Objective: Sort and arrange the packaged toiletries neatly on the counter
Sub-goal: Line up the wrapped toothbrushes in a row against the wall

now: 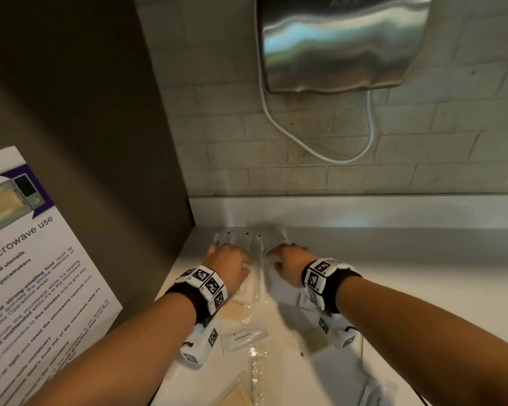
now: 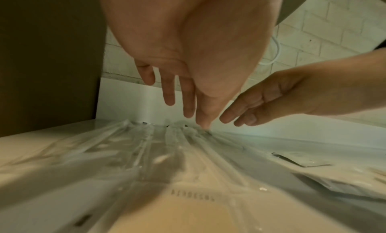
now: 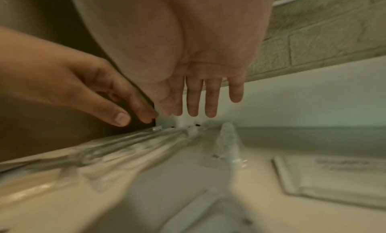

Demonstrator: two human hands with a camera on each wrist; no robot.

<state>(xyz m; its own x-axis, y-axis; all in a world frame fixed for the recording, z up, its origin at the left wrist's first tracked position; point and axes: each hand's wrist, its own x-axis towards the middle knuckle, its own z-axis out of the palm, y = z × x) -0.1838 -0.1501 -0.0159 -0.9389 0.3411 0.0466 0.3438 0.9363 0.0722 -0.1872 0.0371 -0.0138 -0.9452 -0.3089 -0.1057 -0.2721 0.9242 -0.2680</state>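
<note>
Several long clear plastic packets (image 1: pixel 248 244) lie side by side in the counter's back left corner, running front to back. My left hand (image 1: pixel 228 263) hovers palm down over them with straight fingers (image 2: pixel 189 103); the thumb tip touches the plastic (image 2: pixel 146 145). My right hand (image 1: pixel 288 263) hovers just to the right, fingers (image 3: pixel 211 101) straight and holding nothing. One more clear packet (image 3: pixel 228 142) lies apart on the right. A white toothpaste sachet (image 1: pixel 242 338) and a beige packet (image 1: pixel 235 313) lie under my left wrist.
The white counter (image 1: pixel 408 273) ends at a low backsplash and a brick wall. A dark side panel (image 1: pixel 100 142) bounds the left. A steel hand dryer (image 1: pixel 340 42) with a white cable hangs above. More flat packets (image 1: pixel 379 391) lie near the front edge.
</note>
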